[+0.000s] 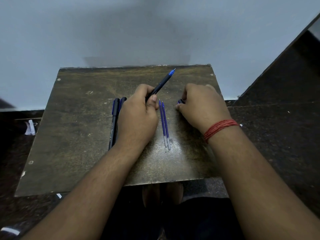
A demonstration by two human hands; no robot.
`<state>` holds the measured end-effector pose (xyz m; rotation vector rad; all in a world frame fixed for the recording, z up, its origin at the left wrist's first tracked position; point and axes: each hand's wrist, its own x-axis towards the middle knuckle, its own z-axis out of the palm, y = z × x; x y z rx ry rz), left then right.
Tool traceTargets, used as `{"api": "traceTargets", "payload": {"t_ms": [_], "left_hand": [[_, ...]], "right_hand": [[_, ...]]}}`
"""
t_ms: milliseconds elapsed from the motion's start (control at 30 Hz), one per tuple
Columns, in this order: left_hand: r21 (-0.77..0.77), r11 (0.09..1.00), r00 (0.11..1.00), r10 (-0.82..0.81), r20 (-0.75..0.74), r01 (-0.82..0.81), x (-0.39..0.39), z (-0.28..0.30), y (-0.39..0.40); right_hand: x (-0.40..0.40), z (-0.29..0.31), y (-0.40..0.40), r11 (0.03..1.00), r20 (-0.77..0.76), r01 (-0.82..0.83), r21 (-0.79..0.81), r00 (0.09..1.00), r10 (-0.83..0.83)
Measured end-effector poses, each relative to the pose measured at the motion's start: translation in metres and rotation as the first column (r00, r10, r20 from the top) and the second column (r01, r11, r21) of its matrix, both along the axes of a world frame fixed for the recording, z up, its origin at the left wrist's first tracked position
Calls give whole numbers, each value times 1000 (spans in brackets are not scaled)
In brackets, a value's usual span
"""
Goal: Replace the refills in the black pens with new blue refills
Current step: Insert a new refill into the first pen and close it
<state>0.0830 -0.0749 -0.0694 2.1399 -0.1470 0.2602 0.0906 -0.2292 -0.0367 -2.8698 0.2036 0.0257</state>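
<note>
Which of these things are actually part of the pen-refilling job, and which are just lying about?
Part of the job:
- black pen gripped in the left hand
- two blue refills on the board
- two capped pens beside the left hand
- small dark piece at the right hand

Lying about:
- white scrap on the floor
- red wrist thread

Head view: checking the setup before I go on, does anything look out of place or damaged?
Nothing stands out. Two blue refills lie parallel, two capped pens sit beside the left hand, which holds an uncapped pen; the table is only worn.
</note>
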Motion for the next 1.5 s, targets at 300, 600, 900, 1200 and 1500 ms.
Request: {"api": "traceTargets", "payload": {"t_ms": [300, 600, 900, 1200, 1500], "left_hand": [[-22, 1000, 1000, -7, -3, 7, 0, -2, -1], [-6, 997, 997, -74, -8, 73, -1, -5, -3], [50, 991, 993, -120, -14, 120, -4, -1, -5], [32, 993, 993, -118, 16, 117, -3, -4, -5], [-8, 995, 995, -100, 27, 101, -4, -5, -4]], "right_hand": [[7, 3, 0, 775, 276, 32, 631, 925, -262], [10, 3, -10, 185, 169, -67, 981, 766, -620], [10, 2, -8, 170, 158, -72, 983, 805, -571], [7, -1, 3, 301, 196, -85, 950, 912, -361], [5, -3, 13, 309, 230, -123, 943, 912, -339]]}}
